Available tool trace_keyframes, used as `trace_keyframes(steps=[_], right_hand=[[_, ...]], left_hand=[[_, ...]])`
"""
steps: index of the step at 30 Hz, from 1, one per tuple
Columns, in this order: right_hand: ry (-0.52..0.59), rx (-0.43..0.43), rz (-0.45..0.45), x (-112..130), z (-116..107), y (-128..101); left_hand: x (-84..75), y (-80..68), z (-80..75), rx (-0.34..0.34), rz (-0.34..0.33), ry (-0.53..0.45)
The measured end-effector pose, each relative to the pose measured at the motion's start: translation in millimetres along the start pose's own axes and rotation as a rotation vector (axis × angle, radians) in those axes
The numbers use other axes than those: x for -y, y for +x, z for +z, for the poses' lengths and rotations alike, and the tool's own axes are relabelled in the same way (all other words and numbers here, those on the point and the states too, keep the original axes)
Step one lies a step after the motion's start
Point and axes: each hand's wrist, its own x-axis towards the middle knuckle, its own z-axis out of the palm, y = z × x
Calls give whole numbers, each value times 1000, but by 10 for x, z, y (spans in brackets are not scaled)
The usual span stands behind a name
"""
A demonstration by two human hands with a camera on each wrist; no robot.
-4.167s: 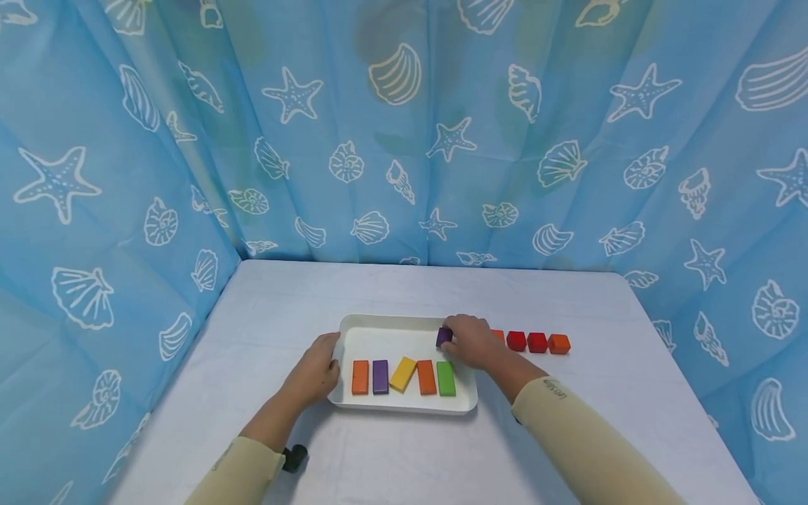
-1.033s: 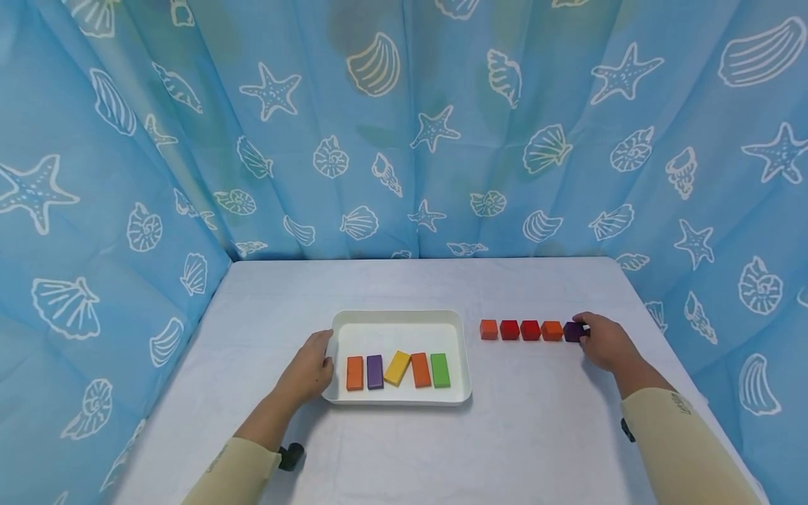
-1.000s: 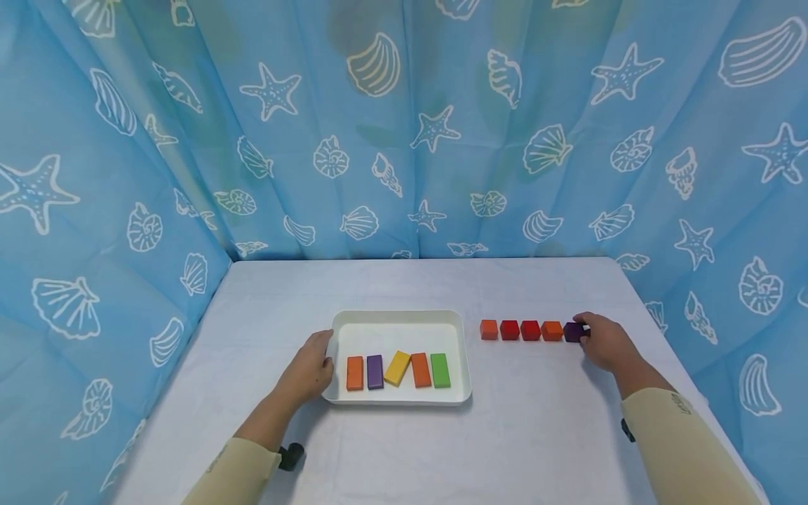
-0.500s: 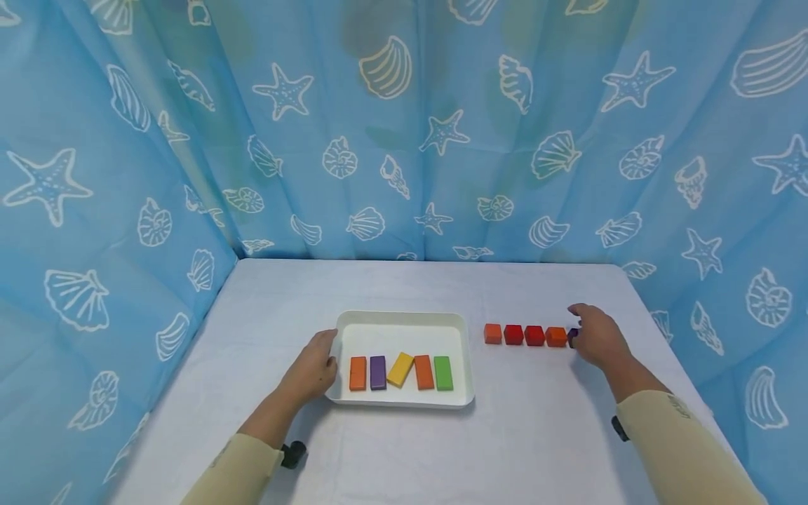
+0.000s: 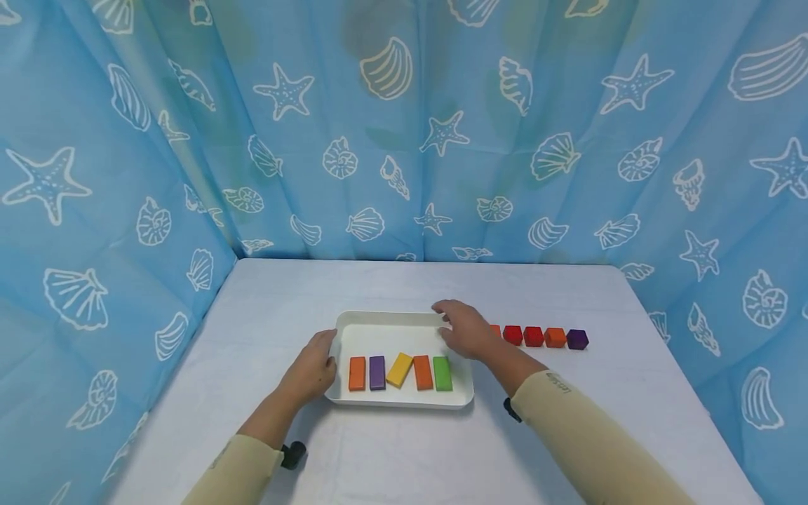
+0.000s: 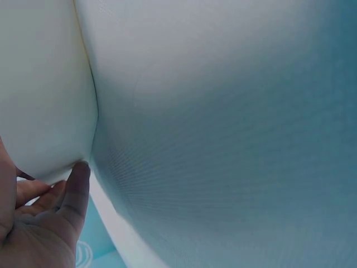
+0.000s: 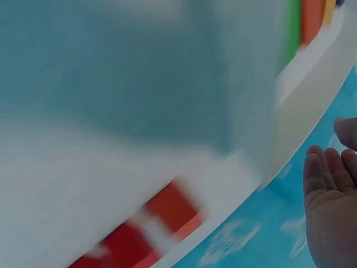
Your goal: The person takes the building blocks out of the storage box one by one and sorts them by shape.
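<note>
Our left hand (image 5: 313,369) rests loose against the white tray (image 5: 398,322). Our right hand (image 5: 466,330) hovers, fingers relaxed and empty, over the tray's far right corner, near the green block (image 5: 442,373).

left grip (image 5: 313,369) relaxed, right grip (image 5: 465,330) spread

We read this as a staged recording booth, not a lived-in room: a blue curtain (image 5: 404,126) printed with white shells and starfish closes three sides around a pale cloth-covered table (image 5: 404,449), bearing only a white tray (image 5: 404,319) and coloured blocks (image 5: 546,337).
</note>
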Motion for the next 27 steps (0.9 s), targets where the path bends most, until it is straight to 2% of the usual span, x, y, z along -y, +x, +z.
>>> trace_keyframes(steps=[5,10,16,27], right_hand=[[-24,83,-75,423,262,51],[-57,130,-160,628,434,77],[-95,135,-178,718,508,97],[-108,128,-177,727,537,90]], left_hand=[[4,-2,2,-8,11,-6],[8,-3,-2,-9,10,-15],[9,-2,-2,-5,9,-22],[31,-37,-6,-29,79,-17]])
